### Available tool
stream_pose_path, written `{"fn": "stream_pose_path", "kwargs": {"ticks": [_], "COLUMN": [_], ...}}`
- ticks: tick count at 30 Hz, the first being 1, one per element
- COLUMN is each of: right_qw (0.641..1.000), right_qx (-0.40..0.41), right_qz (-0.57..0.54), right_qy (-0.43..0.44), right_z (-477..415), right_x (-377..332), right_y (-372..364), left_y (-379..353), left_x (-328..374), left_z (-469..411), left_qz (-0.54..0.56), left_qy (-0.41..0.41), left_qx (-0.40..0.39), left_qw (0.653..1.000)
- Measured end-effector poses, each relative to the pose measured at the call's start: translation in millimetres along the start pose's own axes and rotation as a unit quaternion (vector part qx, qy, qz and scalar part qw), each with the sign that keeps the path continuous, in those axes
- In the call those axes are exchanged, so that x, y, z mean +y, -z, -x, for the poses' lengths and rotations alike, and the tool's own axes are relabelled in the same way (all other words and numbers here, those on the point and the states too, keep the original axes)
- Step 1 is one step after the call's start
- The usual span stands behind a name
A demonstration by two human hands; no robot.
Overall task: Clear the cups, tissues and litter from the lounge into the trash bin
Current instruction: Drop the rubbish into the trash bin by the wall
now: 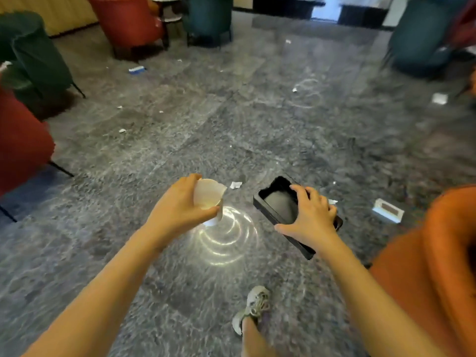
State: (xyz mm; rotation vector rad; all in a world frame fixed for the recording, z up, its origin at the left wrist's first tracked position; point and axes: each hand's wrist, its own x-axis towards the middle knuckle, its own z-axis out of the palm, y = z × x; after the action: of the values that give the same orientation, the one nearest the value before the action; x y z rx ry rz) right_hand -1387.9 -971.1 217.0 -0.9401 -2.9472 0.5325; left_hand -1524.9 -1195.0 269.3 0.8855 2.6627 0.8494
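Left hand [177, 210] has its fingers clamped round a white paper cup [207, 195]; right hand [309, 217] fingers grip a black tray [279, 206] above the littered floor [231, 124].

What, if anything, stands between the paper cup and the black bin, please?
Nothing visible does: the left hand holds the paper cup beside the black bin, gripped by the right hand, and the gap between them is open.

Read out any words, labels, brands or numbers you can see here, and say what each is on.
No text can be read.
Paper cup: no print shows.
Black container: no marking shows.
Blue and white packet on the floor: too blurred.
White box on the floor: too blurred.
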Motion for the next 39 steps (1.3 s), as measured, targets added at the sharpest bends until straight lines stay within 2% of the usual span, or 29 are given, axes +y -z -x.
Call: {"fn": "stream_pose_path", "kwargs": {"ticks": [5,11,19,25,30,34,39], "right_qw": [0.997,0.988,0.955,0.915,0.870,0.813,0.749], "right_qx": [0.023,0.077,0.122,0.142,0.186,0.200,0.190], "right_qz": [-0.014,-0.033,-0.038,-0.036,-0.043,-0.053,-0.065], "right_qy": [-0.071,-0.131,-0.267,-0.377,-0.456,-0.543,-0.632], "right_z": [-85.0,-194.5,-274.1,-347.0,-414.6,-427.6,-417.3], "right_x": [52.2,103.9,210.8,305.8,377.1,432.1,514.3], "right_y": [10.9,58.6,97.6,122.5,165.9,187.8,198.1], "left_y": [-37.5,-66.9,-140.1,-216.5,-269.7,-326.9,-415.9], "left_x": [42.6,116.0,210.6,298.4,398.7,486.8,591.6], "left_z": [-125.8,-271.0,-427.4,-548.6,-663.8,-720.1,-743.2], "left_qz": [-0.003,-0.024,-0.037,-0.031,-0.040,-0.050,-0.038], "left_qy": [-0.085,-0.169,-0.277,-0.352,-0.400,-0.459,-0.526], "left_qx": [-0.038,-0.068,-0.126,-0.184,-0.218,-0.251,-0.321], "left_qw": [0.996,0.983,0.952,0.917,0.889,0.851,0.786]}}
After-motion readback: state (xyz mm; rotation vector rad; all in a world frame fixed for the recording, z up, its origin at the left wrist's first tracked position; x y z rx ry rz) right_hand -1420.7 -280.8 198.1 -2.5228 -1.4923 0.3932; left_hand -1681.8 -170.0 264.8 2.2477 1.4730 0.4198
